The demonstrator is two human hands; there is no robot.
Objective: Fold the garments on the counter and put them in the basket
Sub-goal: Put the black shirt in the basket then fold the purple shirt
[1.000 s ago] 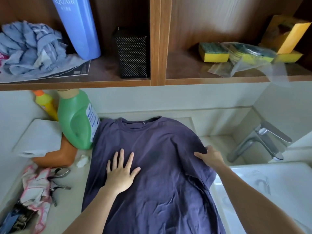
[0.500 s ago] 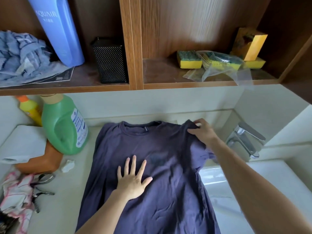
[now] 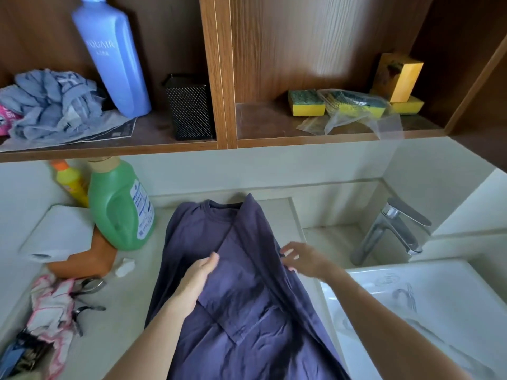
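A green bottle (image 3: 118, 207) stands at the left of the worktop (image 3: 129, 319). Next comes the left hand (image 3: 196, 278), lying on the purple shirt (image 3: 247, 311) with straight fingers, so its grip is apart and it only presses the cloth down. The shirt lies flat on the worktop, neck away from the person. Its right side is folded in over the middle; the left side is not folded yet. The right hand (image 3: 304, 259) touches that folded edge with loose fingers, its grip apart too. Further right is the sink (image 3: 444, 292). I think the job has only begun: more folds are needed, and no basket shows
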